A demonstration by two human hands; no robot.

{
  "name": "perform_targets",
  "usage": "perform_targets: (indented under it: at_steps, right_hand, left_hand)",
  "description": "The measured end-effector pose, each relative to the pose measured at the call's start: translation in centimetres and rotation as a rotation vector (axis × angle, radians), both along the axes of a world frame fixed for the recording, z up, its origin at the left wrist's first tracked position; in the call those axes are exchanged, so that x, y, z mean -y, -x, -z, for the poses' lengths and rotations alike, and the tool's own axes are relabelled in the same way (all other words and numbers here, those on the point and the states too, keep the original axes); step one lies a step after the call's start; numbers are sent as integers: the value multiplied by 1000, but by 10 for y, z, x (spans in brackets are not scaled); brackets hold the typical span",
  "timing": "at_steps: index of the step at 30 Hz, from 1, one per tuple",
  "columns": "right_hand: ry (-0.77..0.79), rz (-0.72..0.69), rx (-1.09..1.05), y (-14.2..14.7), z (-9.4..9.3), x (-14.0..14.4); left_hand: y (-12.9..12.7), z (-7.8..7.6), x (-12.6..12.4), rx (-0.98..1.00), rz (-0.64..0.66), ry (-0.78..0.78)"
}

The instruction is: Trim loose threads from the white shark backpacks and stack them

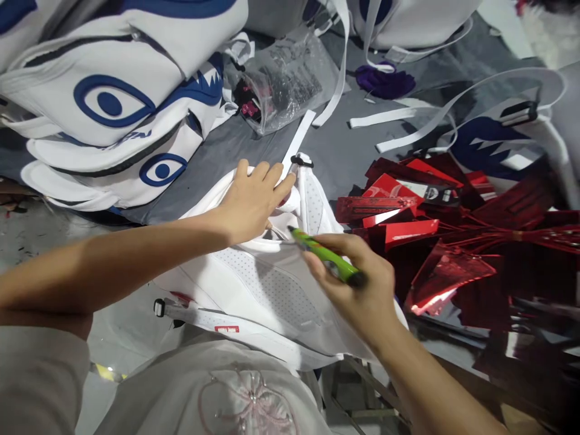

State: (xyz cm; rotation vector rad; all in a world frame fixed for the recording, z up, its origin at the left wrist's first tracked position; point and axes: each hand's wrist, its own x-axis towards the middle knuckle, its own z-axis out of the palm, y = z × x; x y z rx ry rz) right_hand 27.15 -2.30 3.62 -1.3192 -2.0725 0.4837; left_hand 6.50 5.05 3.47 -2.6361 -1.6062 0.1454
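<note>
While the stack of white bags with blue eye prints [113, 109] lies up and to the left of the white mesh bag [267, 290], the left hand [251, 196] presses flat, fingers spread, on that bag's upper edge near its black buckle [301, 161]. The bag rests on the grey surface [344, 151] just in front of the person. Over the bag's right side, the right hand [357, 290] grips a green pen [326, 257], tip toward the fabric — seemingly a marking step. Next, the tip must meet the cloth steadily. Red tags [453, 229] lie right of the bag.
</note>
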Motion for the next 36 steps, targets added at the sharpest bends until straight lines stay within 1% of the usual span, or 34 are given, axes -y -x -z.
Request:
perform_targets:
  at_steps: [3,5,7,11,16,18,23,28,33,36]
  right_hand:
    - [199,-193,108,6,-6,-27]
    - [252,-270,200,6,-10,-38]
    - [243,-313,243,5,-13,-41]
    - [134,-333,317,8,-13,-38]
    - [78,-416,375,13,-13,-39]
    - [52,-425,391,15,-14,-40]
    - [49,-442,450,20,-16,-37]
    - [52,-407,494,23,-18,-33]
    - [25,-402,515,27,-17,-34]
    - [-7,-379,515,28,-15,-32]
  left_hand:
    - [0,-2,0,10,-4,31]
    - [1,-3,-1,25,0,51]
    - [1,-3,-1,40,2,73]
    - [2,-2,-2,70,-3,104]
    - [3,-1,-4,95,5,131]
    - [4,-2,-4,110,19,143]
    - [8,-5,-5,125,33,164]
    - [9,-6,-4,143,35,154]
    - [9,-5,-3,98,47,119]
    - [13,-7,-6,71,63,119]
